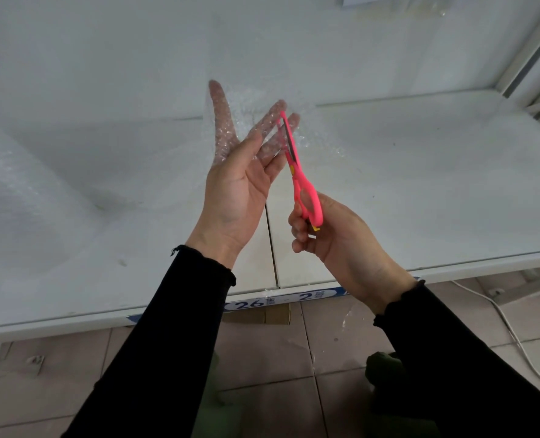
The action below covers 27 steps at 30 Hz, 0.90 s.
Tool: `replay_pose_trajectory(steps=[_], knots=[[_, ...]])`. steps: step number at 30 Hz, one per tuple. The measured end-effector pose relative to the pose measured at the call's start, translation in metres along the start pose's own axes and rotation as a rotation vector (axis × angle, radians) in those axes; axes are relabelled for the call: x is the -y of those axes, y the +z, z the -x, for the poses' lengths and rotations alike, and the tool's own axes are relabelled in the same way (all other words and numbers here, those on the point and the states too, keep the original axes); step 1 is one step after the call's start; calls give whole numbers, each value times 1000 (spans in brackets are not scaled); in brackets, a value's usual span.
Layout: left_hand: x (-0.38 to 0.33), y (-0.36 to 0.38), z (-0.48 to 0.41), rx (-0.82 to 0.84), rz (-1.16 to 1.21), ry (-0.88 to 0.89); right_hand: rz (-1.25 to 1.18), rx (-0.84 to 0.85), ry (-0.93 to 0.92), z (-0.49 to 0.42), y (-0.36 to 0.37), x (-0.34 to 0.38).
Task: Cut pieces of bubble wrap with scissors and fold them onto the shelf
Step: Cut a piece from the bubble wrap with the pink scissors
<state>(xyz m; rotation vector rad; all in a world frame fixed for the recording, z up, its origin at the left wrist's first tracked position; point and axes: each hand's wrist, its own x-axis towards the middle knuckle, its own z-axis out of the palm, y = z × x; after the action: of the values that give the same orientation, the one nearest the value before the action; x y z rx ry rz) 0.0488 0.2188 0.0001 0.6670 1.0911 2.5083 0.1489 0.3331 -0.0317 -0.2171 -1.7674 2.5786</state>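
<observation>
My left hand was raised palm-up above the white metal shelf, fingers spread and extended toward twelve o'clock. The clear, transparent sheet of bubble wrap lay draped over those fingers; the thumb pressed onto the film from above, so the hand pinched the sheet between thumb and fingers rather than closing into a fist. The fingertips showed through the plastic.

My right hand, at roughly four o'clock from the left, was closed around the handle loops of a pair of bright pink plastic scissors with grey metal blades. The blades pointed toward eleven o'clock and met the bubble wrap just beside the outer fingers of the left hand. The blades appeared nearly together; whether they were parted at all I could not tell.

A large milky roll of bubble wrap lay on the shelf at nine o'clock, well apart from both hands, blurred in the view. A blue and white label strip bearing the figures 26 and 2 ran along the shelf's front edge at six o'clock, between my two black long sleeves. Below the shelf lay a tiled beige floor, with a white cable trailing across it at four o'clock.
</observation>
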Motion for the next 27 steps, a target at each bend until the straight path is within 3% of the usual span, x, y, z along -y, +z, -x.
replay_pose_trajectory(steps=[4,11,27], knots=[[0,-1,-1,2,-6,1,-23,-9,1,1,1,0],[5,-13,-4,-104,-287,97,-63,6,-22,2,0,-1],[8,-8,3,-23,-282,6,-151,2,-29,1,1,-3]])
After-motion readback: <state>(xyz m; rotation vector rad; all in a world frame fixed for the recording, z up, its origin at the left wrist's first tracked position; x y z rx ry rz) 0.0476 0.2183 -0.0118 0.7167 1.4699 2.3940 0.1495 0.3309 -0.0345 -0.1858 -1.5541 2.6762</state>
